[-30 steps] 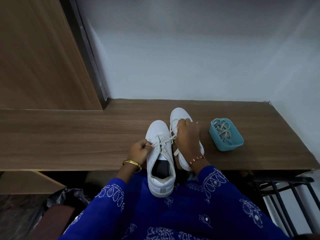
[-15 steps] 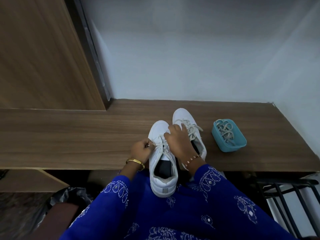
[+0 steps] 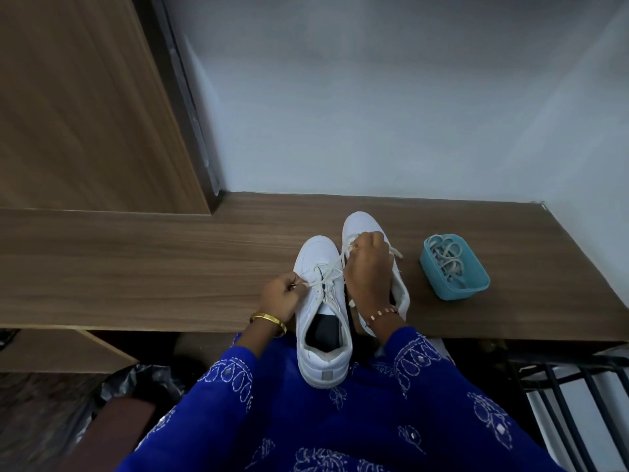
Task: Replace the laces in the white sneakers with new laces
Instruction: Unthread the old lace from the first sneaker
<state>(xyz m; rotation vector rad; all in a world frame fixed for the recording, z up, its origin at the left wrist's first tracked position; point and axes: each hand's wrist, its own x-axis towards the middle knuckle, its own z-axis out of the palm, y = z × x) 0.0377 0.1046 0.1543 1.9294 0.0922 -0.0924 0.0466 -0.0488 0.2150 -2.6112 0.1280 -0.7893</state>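
Head view, looking down: two white leather-look sneakers are standing side by side on the brown wood-grain shelf point(image 3: 170, 260), toes toward the wall; the left sneaker point(image 3: 321, 321) is hanging its heel over the near edge, the right sneaker point(image 3: 360, 229) is lying farther in, mostly covered. Left hand point(image 3: 280, 296) is pinching one end of the off-white lace point(image 3: 323, 275) at the left shoe's side, fingertips closed on it. Right hand point(image 3: 369, 267) is curling over the right sneaker with fingers bent around a lace strand near the toe end; which shoe that strand belongs to cannot be told. Step in hand, judged: drawing the lace through the left shoe's upper eyelets, either loosening or tightening, direction unclear. Next move is probably calling for even tension on both ends while the shoe is being kept from tipping off the edge.

Count: sneakers, two; hands, two; one small light-blue plastic tub point(image 3: 454, 269) near the right sneaker, holding a tangle of pale spare laces point(image 3: 447, 258), number not countable.
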